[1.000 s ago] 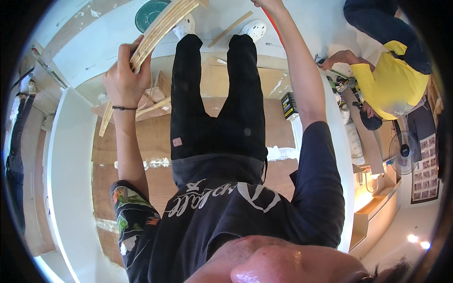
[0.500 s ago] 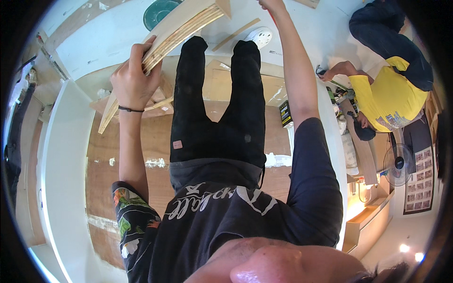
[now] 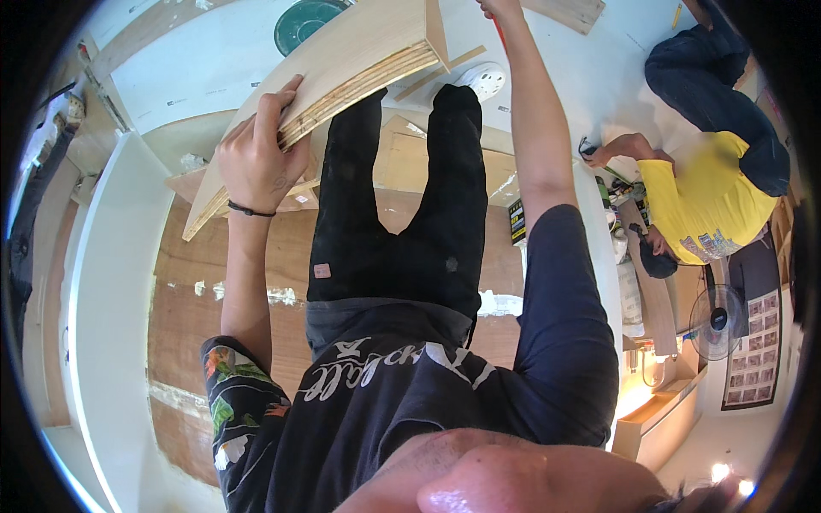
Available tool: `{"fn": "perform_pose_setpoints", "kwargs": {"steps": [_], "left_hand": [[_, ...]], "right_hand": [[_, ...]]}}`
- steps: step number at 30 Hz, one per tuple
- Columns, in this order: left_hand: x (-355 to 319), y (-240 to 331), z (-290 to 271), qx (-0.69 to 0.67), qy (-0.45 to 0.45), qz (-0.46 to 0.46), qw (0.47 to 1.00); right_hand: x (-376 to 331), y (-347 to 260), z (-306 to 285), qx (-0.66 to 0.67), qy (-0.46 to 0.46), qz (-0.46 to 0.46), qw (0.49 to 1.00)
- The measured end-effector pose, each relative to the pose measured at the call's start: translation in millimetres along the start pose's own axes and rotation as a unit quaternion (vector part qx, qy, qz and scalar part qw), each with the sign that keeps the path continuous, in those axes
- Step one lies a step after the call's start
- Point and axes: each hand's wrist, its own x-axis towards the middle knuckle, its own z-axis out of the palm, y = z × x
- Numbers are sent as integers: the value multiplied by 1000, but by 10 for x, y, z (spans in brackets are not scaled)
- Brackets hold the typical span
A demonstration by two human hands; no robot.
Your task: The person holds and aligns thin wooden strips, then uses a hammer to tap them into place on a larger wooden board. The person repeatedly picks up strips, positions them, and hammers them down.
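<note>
1. While the left hand (image 3: 255,162) wraps its fingers around the stack of wood boards (image 3: 329,98), the boards stay pinched tight at their long edge.
2. Long and thin, the stack runs from low beside the left hand up and across toward the right hand (image 3: 500,8).
3. Reaching far up, the right hand sits just past the stack's far end; I cannot tell if it is open or closed.
4. So the left hand is the nearer one, touching the boards.

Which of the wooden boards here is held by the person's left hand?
The thick plywood board with layered edges, raised and tilted. The left hand grips its edge. The other flat wooden boards lie on the floor below, untouched.
</note>
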Motion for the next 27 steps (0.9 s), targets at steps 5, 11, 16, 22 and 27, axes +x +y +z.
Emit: {"fn": "perform_pose_setpoints", "kwargs": {"steps": [5,11,16,22,27], "left_hand": [[14,-25,9,-11,18,20,1000],[23,-53,-28,-33,-5,1,999],[7,-65,-29,-25,-3,3,1000],[-9,-44,-6,-12,4,-3,1000],[-1,-52,-5,3,3,-32,999]], "right_hand": [[100,53,41,-6,-17,8,1000],[243,108,49,-15,-38,12,999],[346,177,124,0,-51,24,998],[27,477,206,142,123,58,981],[-612,1111,52,-99,201,155,962]]}}
